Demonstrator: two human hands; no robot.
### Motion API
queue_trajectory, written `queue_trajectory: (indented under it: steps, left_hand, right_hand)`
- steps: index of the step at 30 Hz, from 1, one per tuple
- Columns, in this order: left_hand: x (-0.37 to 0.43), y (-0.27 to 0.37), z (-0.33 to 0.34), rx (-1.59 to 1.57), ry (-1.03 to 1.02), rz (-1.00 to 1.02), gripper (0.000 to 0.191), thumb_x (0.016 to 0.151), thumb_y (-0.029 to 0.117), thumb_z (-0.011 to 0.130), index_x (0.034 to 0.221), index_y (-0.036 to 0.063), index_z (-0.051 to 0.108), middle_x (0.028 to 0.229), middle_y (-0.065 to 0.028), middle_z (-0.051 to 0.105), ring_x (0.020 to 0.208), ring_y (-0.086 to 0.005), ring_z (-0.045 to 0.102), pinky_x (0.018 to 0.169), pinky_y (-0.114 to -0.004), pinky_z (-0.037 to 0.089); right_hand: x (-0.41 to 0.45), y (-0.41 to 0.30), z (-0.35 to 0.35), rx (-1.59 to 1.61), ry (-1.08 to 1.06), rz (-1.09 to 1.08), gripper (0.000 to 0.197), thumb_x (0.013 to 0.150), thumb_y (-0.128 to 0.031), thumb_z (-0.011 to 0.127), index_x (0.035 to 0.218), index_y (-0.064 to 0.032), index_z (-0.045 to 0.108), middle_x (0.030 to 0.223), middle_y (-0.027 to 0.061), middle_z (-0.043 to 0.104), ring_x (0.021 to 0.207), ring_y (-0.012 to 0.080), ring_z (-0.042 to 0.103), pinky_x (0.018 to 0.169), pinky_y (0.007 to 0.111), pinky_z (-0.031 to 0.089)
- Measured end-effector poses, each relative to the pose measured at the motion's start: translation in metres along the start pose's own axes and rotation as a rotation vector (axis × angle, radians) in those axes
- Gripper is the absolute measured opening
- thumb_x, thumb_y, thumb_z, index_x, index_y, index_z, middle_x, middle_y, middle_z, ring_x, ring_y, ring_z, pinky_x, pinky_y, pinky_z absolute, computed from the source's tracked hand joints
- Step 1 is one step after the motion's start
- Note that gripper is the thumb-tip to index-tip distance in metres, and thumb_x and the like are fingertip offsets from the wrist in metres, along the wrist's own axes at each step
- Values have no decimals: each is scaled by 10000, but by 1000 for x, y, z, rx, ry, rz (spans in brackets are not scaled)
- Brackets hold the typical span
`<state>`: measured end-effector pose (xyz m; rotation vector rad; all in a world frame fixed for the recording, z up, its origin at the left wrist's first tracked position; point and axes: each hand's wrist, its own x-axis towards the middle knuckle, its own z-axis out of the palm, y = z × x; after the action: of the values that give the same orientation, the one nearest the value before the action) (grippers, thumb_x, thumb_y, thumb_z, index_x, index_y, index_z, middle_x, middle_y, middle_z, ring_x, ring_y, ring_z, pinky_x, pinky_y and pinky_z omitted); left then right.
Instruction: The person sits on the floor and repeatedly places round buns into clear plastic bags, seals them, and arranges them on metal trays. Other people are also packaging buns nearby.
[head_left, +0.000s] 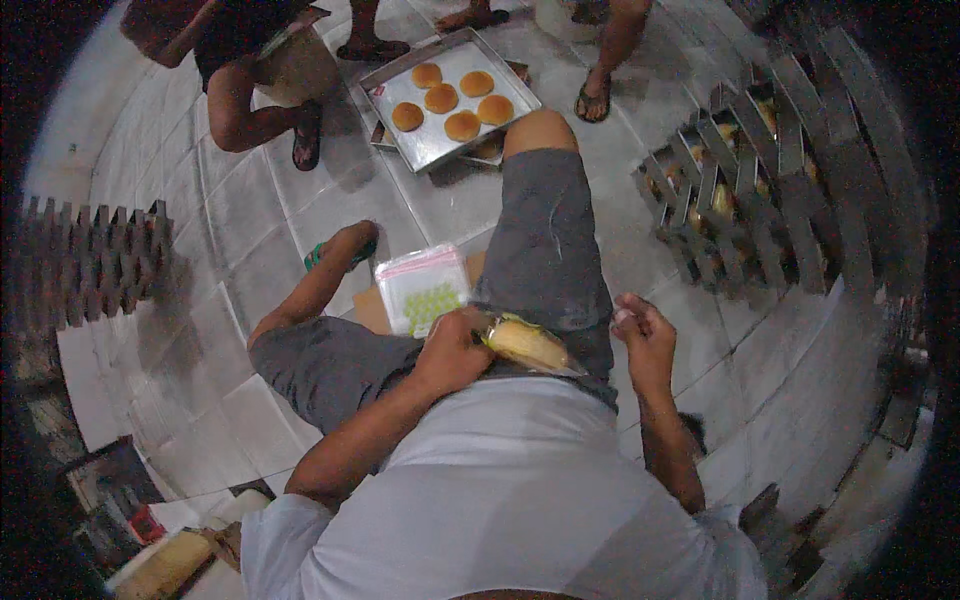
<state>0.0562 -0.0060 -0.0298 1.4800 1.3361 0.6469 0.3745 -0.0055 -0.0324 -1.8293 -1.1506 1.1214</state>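
Observation:
My left hand grips one end of a clear plastic bag with a pale elongated bread roll in it, over my lap. To the right of my thigh, my right hand is raised with its fingers bent close together; whether it holds something small is unclear. A stack of clear plastic bags with green print and a pink strip lies on brown cardboard just beyond my left hand. Farther ahead, a metal tray holds several round golden buns.
More trays lie under the bun tray. Stacked metal trays, some with bread, stand at the right; another stack stands at the left. Other people's legs and sandalled feet are near the bun tray. Boxes and wrapped items lie at the lower left.

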Motion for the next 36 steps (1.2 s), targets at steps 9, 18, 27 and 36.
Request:
queue_trajectory:
  steps: [9,18,27,36]
  left_hand:
    - [-18,27,-35,-544,800,-137,122,873,39,710,989,6,717,1098,-114,719,1036,-197,659,964,-339,506]
    - [-48,-84,-53,131,691,7,385,827,-25,671,1205,44,705,1143,-129,742,957,-283,717,948,-417,562]
    - [-25,-98,-39,794,359,55,440,725,116,804,1160,122,734,1193,-130,749,1138,-363,687,1131,-580,444]
    - [-38,-34,-45,745,694,280,166,814,147,796,897,96,662,869,-111,654,926,-321,640,918,-474,535]
  right_hand:
    - [36,-151,105,-212,-222,-707,538,814,-150,852,1301,-20,662,1174,173,742,1068,265,730,935,396,576]
    - [213,-195,237,-411,-396,-1298,478,882,-227,784,1323,-72,681,1241,151,722,1065,377,709,922,457,570]
    - [190,-106,279,-442,-631,-800,441,883,-401,770,1145,-47,767,1073,173,761,1048,377,711,933,466,553]
    - [103,-86,246,-536,-1158,-770,373,823,-390,773,950,-39,784,869,141,771,810,315,746,804,458,583]
